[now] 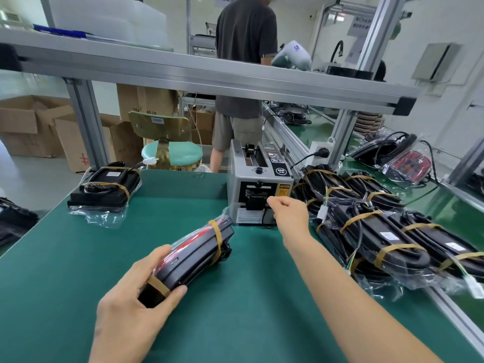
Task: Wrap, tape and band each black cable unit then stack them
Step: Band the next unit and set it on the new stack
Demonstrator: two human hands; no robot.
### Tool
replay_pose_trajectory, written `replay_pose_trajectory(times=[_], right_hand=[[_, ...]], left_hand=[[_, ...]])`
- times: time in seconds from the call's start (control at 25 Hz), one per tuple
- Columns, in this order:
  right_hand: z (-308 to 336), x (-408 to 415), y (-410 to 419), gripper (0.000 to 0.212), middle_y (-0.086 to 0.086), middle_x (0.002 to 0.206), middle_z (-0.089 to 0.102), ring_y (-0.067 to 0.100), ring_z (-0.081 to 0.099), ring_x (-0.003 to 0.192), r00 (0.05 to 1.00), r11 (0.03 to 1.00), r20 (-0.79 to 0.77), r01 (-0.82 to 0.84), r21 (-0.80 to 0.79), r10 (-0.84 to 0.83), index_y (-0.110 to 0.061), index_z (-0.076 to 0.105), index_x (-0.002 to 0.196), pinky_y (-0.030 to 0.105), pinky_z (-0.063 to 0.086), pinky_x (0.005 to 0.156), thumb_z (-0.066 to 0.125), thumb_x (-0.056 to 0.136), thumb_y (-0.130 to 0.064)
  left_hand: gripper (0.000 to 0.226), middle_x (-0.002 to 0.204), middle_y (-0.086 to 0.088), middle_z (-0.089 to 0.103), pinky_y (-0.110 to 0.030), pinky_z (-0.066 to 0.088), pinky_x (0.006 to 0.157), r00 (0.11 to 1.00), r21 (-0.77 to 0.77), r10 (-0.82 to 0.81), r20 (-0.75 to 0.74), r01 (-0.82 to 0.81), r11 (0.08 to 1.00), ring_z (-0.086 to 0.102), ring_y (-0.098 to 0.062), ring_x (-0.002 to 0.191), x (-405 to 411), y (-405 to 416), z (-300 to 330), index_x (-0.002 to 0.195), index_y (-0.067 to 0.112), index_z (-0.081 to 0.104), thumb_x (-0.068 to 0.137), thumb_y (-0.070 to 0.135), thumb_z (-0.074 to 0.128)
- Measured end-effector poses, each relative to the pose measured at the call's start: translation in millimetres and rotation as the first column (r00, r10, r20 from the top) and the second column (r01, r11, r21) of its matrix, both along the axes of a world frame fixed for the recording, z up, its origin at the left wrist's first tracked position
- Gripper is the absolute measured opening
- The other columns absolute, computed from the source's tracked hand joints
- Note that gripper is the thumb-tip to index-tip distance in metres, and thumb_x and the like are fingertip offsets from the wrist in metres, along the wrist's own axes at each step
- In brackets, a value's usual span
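Note:
My left hand [136, 297] grips the near end of a black cable unit [193, 254] in clear wrap, bound by two tan rubber bands, tilted above the green mat [78, 258]. My right hand [289, 212] reaches to the mouth of the grey tape dispenser [258, 184], thumb and fingers pinched together at the outlet; any tape piece between them is too small to see. A finished banded unit [104, 187] lies at the mat's far left. Several banded units [379, 231] are piled to the right.
An aluminium frame beam [209, 77] crosses overhead, with posts at left and right. A person [243, 74] stands beyond the table near a green stool [171, 153]. Cardboard boxes [34, 127] sit on the floor at left. A conveyor [314, 132] runs along the right.

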State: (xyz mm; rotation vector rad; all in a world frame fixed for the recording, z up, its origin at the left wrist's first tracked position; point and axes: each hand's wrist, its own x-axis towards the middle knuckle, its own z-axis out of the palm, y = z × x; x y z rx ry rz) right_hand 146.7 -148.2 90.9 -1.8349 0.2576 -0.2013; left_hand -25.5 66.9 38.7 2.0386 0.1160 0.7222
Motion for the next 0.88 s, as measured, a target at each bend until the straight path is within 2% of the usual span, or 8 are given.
replay_pose_trajectory(times=[0.16,0.32,0.4,0.52,0.64,0.76,0.8,0.88], right_hand=[[-7.4,29.6,17.7,0.017,0.004,0.071,0.059,0.021,0.048,0.063,0.991,0.984,-0.077,0.116,0.138,-0.107,-0.015,0.066,0.072,0.033,0.046,0.072,0.065,0.088,-0.022],[-7.1,48.7,27.6,0.029,0.007,0.079,0.063,0.028,0.062,0.082,0.961,0.954,-0.111,0.268,0.138,-0.254,-0.022,0.056,0.058,0.041,0.054,0.086,0.074,0.080,-0.023],[-8.1,53.5,28.6,0.030,0.007,0.076,0.063,0.029,0.065,0.082,0.943,0.932,-0.151,0.321,0.170,-0.297,-0.020,0.054,0.057,0.041,0.056,0.081,0.078,0.074,-0.020],[-9.1,57.6,31.7,0.029,0.005,0.072,0.059,0.023,0.056,0.063,0.942,0.904,-0.187,0.324,0.280,-0.280,-0.016,0.051,0.061,0.031,0.051,0.060,0.078,0.073,-0.016],[-0.4,50.2,35.2,0.030,0.007,0.076,0.055,0.023,0.049,0.061,0.922,0.842,-0.240,0.377,0.386,-0.303,-0.013,0.046,0.066,0.029,0.045,0.058,0.074,0.077,-0.013],[13.7,3.2,35.2,0.019,0.000,0.069,0.054,0.014,0.046,0.060,0.983,0.900,-0.183,0.087,0.426,-0.009,-0.017,0.056,0.070,0.024,0.034,0.053,0.071,0.082,-0.021],[15.8,-21.3,37.2,0.015,-0.004,0.074,0.061,0.011,0.053,0.067,0.983,0.914,-0.099,-0.107,0.392,0.157,-0.018,0.065,0.070,0.020,0.034,0.059,0.071,0.081,-0.025],[20.0,-75.9,44.0,0.008,-0.019,0.105,0.066,-0.005,0.059,0.096,0.875,0.831,0.057,-0.476,0.287,0.481,-0.025,0.075,0.071,0.012,0.037,0.077,0.073,0.073,-0.032]], left_hand=[[0.073,0.106,0.031,0.062,0.004,0.030,0.092,0.999,-0.014,0.002,0.042,-0.002,1.000,0.057,0.014,0.096,-1.6,-4.2,-2.8,0.112,0.046,0.061,0.054,0.013,0.092],[0.066,0.107,0.025,0.064,0.002,0.031,0.094,0.997,-0.030,-0.012,0.076,0.014,0.999,0.058,0.010,0.097,-0.5,-3.9,-3.1,0.113,0.047,0.061,0.052,0.028,0.077],[0.068,0.107,0.023,0.065,0.000,0.032,0.095,0.997,-0.029,-0.016,0.074,0.018,0.999,0.059,0.007,0.099,-0.1,-3.4,-4.6,0.116,0.047,0.058,0.053,0.029,0.077],[0.069,0.110,0.024,0.064,-0.001,0.033,0.095,0.998,0.008,-0.018,0.067,0.018,1.000,0.059,0.007,0.101,-1.9,-2.6,-5.6,0.116,0.045,0.059,0.054,0.027,0.082],[0.074,0.109,0.026,0.064,0.000,0.032,0.092,0.999,0.030,-0.001,0.049,-0.001,1.000,0.057,0.009,0.101,-3.8,-3.1,-5.4,0.116,0.045,0.060,0.057,0.012,0.091],[0.073,0.109,0.026,0.064,-0.004,0.036,0.093,0.998,0.014,0.025,0.053,-0.026,1.000,0.058,0.008,0.101,-4.4,-6.5,-5.6,0.117,0.043,0.059,0.059,0.009,0.088],[0.073,0.109,0.027,0.064,-0.005,0.037,0.093,0.998,0.001,0.031,0.059,-0.031,1.000,0.058,0.008,0.101,-4.4,-8.2,-5.6,0.117,0.043,0.060,0.060,0.008,0.088],[0.072,0.110,0.026,0.064,-0.008,0.039,0.094,0.997,-0.002,0.037,0.071,-0.037,0.999,0.058,0.007,0.102,-2.8,-12.3,-6.1,0.118,0.040,0.060,0.060,0.007,0.087]])
